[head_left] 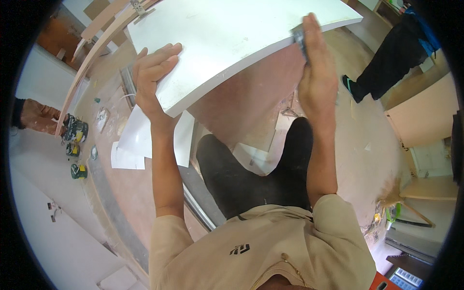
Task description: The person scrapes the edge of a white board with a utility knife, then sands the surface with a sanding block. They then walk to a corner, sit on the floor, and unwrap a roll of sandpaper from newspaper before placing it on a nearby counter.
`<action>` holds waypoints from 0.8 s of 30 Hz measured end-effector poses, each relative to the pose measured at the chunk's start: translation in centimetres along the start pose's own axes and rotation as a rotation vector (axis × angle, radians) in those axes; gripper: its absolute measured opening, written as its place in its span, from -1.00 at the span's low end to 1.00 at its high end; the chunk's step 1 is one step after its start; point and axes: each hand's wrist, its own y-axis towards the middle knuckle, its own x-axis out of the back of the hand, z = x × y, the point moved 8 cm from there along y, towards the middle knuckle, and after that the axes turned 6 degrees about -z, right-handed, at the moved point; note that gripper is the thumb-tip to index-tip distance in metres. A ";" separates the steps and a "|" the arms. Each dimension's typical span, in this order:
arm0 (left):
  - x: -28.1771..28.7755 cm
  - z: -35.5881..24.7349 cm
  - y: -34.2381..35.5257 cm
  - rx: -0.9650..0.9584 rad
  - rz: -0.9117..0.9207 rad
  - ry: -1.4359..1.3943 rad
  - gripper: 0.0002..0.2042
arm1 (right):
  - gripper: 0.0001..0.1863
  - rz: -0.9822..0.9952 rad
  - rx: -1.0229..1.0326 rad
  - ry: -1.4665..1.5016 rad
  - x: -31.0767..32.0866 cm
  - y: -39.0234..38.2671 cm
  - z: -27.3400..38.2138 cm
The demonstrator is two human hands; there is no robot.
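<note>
A white panel (232, 38) with a curved near edge is in front of me, raised above the floor. My left hand (152, 75) grips its left corner, fingers lying on the top face. Along the panel's near edge on the right, my right hand (316, 67) holds a small grey-blue wad (298, 38) against that edge. Its fingers are long and close together; the wad's exact kind is unclear. A metal hinge (139, 8) sits at the panel's far left corner, beside a thin wooden strip (92, 60).
White sheets (133, 145) lie on the floor at left, with green-and-yellow power tools (73, 147) farther left. Another person's black-trousered leg (394, 60) is at far right. Beige boards (423, 111) stand on the right; a metal rail (199, 212) runs beside my legs.
</note>
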 end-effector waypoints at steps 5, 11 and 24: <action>-0.2 0.4 0.0 0.034 -0.041 -0.134 -0.71 | -0.25 0.066 0.012 0.152 -2.7 -2.4 7.7; 0.2 0.1 0.5 -0.034 -0.051 -0.130 -0.71 | -0.20 0.225 -0.203 0.095 -2.9 -2.9 8.3; 0.1 0.1 0.1 -0.050 -0.103 -0.138 -0.64 | -0.24 -0.013 -0.034 -0.005 -2.2 -2.3 10.9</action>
